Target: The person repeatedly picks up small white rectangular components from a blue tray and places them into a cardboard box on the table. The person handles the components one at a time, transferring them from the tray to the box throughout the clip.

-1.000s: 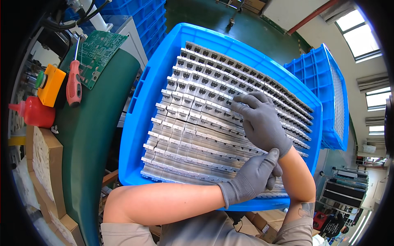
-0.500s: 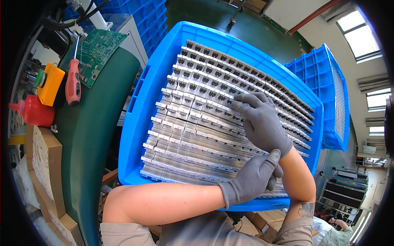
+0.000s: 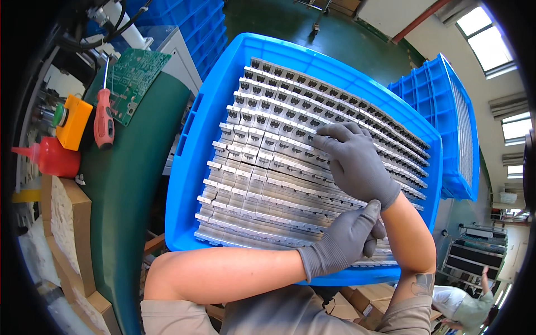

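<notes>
Both my hands wear grey knit gloves. My left hand (image 3: 347, 233) reaches across from the left, closed, with its thumb and fingers gripping the cuff of the right glove (image 3: 389, 192) at the wrist. My right hand (image 3: 357, 159) is over the middle of a large blue plastic crate (image 3: 195, 131), its fingers apart and slightly bent, holding nothing. Whether its fingertips touch the parts below, I cannot tell. Rows of silvery metal parts (image 3: 245, 192) fill the crate, those at the far side with black inserts (image 3: 290, 75). My forearms hide some of the near rows.
Along the left runs a green-topped bench (image 3: 128, 184) with a green circuit board (image 3: 137, 72), a red-handled screwdriver (image 3: 104, 120), an orange push-button box (image 3: 74, 123) and a red squeeze bottle (image 3: 56, 157). Another blue crate (image 3: 432, 95) stands beyond, right. A person (image 3: 469, 304) is at lower right.
The view has shifted slightly. My hands keep nearly the same pose, left still at the right glove's cuff. The person at lower right has moved, one arm now raised.
</notes>
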A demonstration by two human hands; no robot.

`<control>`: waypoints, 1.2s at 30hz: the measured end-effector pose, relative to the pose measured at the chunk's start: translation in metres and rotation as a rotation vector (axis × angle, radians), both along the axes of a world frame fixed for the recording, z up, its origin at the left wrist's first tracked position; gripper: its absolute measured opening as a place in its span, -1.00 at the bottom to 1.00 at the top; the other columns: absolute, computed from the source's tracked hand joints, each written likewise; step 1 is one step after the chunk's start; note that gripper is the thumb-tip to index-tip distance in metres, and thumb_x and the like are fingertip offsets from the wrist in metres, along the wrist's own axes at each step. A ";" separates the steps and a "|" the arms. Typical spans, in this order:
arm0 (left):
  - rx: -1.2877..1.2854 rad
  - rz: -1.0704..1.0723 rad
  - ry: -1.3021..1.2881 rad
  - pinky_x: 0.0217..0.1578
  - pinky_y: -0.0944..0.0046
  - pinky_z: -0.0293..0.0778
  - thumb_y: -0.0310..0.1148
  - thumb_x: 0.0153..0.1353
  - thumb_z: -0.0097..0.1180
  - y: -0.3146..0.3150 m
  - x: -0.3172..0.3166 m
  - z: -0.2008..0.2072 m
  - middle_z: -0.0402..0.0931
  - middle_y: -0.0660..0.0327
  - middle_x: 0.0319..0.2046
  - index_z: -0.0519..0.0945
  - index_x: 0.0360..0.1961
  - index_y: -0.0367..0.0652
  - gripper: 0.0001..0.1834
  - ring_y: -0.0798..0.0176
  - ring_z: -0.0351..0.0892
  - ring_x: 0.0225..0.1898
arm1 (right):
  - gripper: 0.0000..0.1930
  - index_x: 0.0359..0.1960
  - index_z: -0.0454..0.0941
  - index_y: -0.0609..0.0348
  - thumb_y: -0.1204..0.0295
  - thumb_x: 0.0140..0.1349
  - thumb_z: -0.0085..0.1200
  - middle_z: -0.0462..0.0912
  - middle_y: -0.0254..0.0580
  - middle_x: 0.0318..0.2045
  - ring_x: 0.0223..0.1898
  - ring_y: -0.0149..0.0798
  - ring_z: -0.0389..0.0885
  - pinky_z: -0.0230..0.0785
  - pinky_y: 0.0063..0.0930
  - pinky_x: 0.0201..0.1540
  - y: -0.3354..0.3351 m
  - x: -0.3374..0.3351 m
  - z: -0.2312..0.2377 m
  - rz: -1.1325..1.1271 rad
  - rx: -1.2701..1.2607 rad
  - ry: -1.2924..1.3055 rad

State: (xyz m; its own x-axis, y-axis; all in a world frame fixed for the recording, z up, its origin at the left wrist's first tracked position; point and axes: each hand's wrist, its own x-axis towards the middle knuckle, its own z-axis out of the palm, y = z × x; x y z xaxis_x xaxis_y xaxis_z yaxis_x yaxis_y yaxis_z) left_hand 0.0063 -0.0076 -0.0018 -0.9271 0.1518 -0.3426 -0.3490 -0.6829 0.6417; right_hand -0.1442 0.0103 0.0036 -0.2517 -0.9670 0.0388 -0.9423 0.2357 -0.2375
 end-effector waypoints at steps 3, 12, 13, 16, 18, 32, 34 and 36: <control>-0.049 -0.009 -0.015 -0.57 0.39 0.33 0.30 0.53 -0.39 0.001 -0.001 -0.002 0.47 0.27 -0.63 0.58 -0.27 -0.23 -0.22 0.47 0.36 -0.63 | -0.57 -0.01 0.71 0.07 0.64 0.06 0.07 0.64 -0.09 0.10 0.18 0.04 0.52 0.38 0.01 0.23 0.005 -0.007 0.003 0.034 -0.111 -0.036; 0.036 0.218 -0.003 -0.67 0.38 0.24 0.26 0.56 -0.51 -0.014 -0.003 0.013 0.45 0.24 -0.65 0.58 -0.28 -0.20 -0.22 0.40 0.30 -0.70 | -0.71 -0.08 0.68 0.18 0.63 0.14 0.16 0.65 -0.04 -0.03 0.01 0.03 0.65 0.53 -0.20 0.05 0.064 0.024 0.073 -0.120 -0.444 -0.277; 0.099 0.249 -0.023 -0.70 0.38 0.20 0.25 0.57 -0.55 -0.013 -0.002 0.016 0.44 0.25 -0.65 0.57 -0.26 -0.19 -0.21 0.41 0.28 -0.71 | -0.70 -0.08 0.67 0.17 0.62 0.11 0.20 0.63 -0.04 -0.04 -0.01 0.02 0.63 0.52 -0.20 0.04 0.069 0.031 0.080 -0.079 -0.432 -0.255; 0.249 0.327 -0.008 -0.73 0.39 0.18 0.25 0.56 -0.52 -0.013 0.005 0.014 0.41 0.26 -0.66 0.57 -0.24 -0.18 -0.24 0.42 0.27 -0.73 | -0.71 -0.13 0.66 0.14 0.64 0.07 0.20 0.61 -0.03 -0.04 -0.02 0.06 0.59 0.48 -0.13 0.04 0.080 0.056 0.089 -0.047 -0.395 -0.288; 0.316 0.354 0.029 -0.57 0.37 0.39 0.16 0.60 -0.43 -0.014 0.012 0.015 0.50 0.27 -0.52 0.58 -0.19 -0.16 -0.34 0.43 0.44 -0.56 | -0.71 -0.16 0.67 0.11 0.52 0.02 0.30 0.59 0.00 0.01 0.00 0.08 0.55 0.45 -0.08 0.07 0.084 0.065 0.090 -0.013 -0.351 -0.244; 0.374 0.601 -0.148 -0.48 0.43 0.46 0.05 0.61 -0.39 -0.005 0.042 0.007 0.54 0.24 -0.37 0.54 -0.08 -0.18 -0.44 0.43 0.52 -0.43 | -0.81 -0.25 0.72 0.11 0.50 0.05 0.29 0.66 -0.14 0.00 0.04 0.05 0.61 0.49 -0.08 0.06 0.078 0.111 0.061 -0.013 -0.367 -0.240; 0.397 0.531 -0.091 -0.58 0.45 0.40 0.03 0.61 -0.38 -0.009 0.051 0.002 0.53 0.25 -0.39 0.53 -0.05 -0.18 -0.46 0.44 0.49 -0.49 | -0.81 -0.21 0.73 0.12 0.55 0.11 0.26 0.66 -0.12 -0.02 0.00 0.00 0.64 0.52 -0.14 0.02 0.079 0.104 0.051 -0.072 -0.390 -0.532; 0.391 0.549 -0.091 -0.66 0.46 0.30 0.03 0.61 -0.38 -0.008 0.053 0.002 0.50 0.28 -0.42 0.53 -0.06 -0.16 -0.47 0.46 0.42 -0.57 | -0.80 -0.16 0.73 0.13 0.60 0.17 0.23 0.67 -0.11 -0.03 -0.03 -0.06 0.67 0.54 -0.21 -0.01 0.080 0.097 0.042 -0.086 -0.410 -0.730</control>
State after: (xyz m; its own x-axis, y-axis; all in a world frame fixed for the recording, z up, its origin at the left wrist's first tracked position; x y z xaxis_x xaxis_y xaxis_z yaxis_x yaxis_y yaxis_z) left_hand 0.0591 -0.0156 0.0001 -0.8753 -0.2039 -0.4384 0.0737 -0.9524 0.2958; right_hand -0.0467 0.0904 0.0458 -0.4223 -0.8880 0.1821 -0.5019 0.0618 -0.8627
